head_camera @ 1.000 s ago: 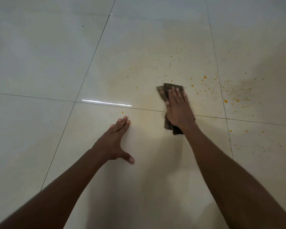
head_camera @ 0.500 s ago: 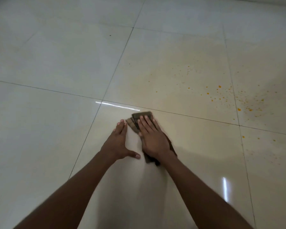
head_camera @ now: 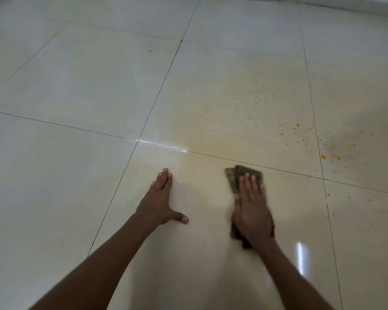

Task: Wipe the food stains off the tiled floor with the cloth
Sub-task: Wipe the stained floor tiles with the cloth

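My right hand (head_camera: 253, 206) lies flat on a dark brown folded cloth (head_camera: 234, 177), pressing it onto the cream tiled floor (head_camera: 76, 86); the cloth's far end pokes out beyond my fingertips. My left hand (head_camera: 160, 201) rests flat on the tile to the left, fingers together, thumb spread, holding nothing. Orange food specks (head_camera: 323, 156) are scattered on the tiles ahead and to the right of the cloth. A faint yellowish smear (head_camera: 213, 143) lies just beyond the grout line in front of the cloth.
Dark grout lines (head_camera: 157, 101) cross the glossy floor. A white skirting or wall base (head_camera: 345, 5) runs along the top right. A bright light reflection (head_camera: 300, 256) shows on the tile near my right forearm.
My right hand slid the cloth to the right, away from my left hand, which it was touching half a second ago. The left hand stayed planted on the tile.
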